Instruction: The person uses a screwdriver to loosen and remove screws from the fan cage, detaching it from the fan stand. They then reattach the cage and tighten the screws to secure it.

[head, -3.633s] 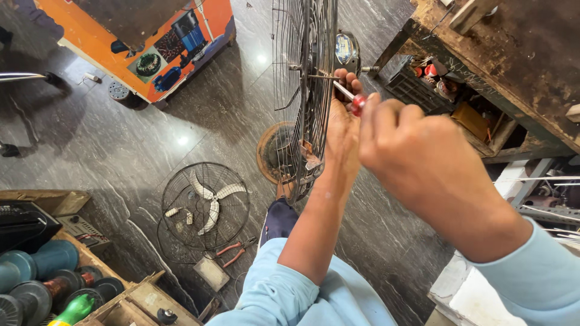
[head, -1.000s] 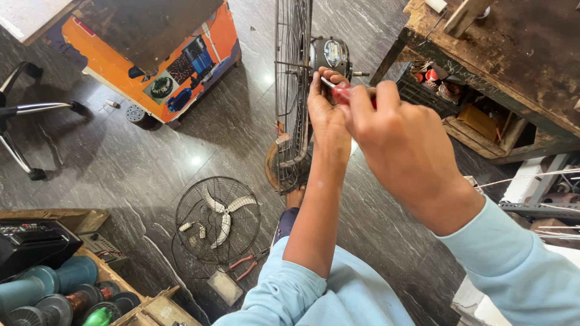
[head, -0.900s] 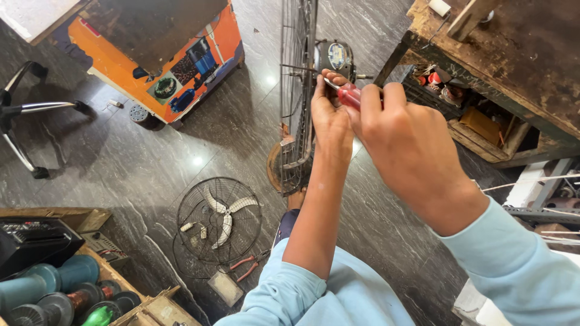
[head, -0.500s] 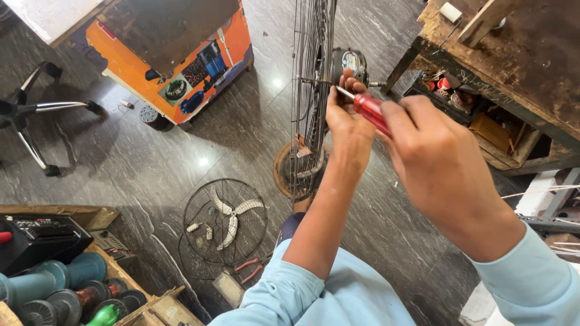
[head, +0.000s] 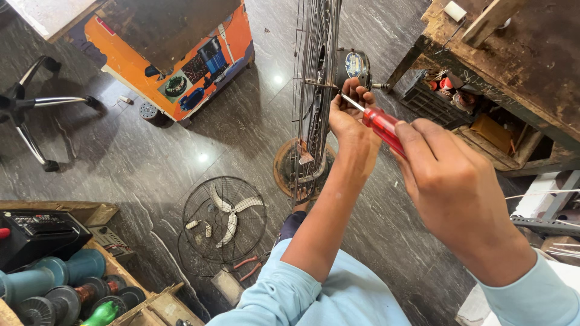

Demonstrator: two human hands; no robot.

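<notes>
the right hand (head: 453, 187) grips a red screwdriver (head: 380, 125), fingers closed on the handle; since half a second ago its tip has stayed at the fan (head: 314, 90) hub. the left hand (head: 350, 115) still clasps the motor (head: 350, 63) behind the grille, so the screw work continues.

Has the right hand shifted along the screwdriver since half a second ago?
Cannot tell: the camera moves. Against the fan motor, the right hand grips the red screwdriver much as before, tip near the motor.

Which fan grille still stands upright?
The tall grille by the motor, steadied by the left hand. The other grille lies flat on the floor, with loose blades.
</notes>
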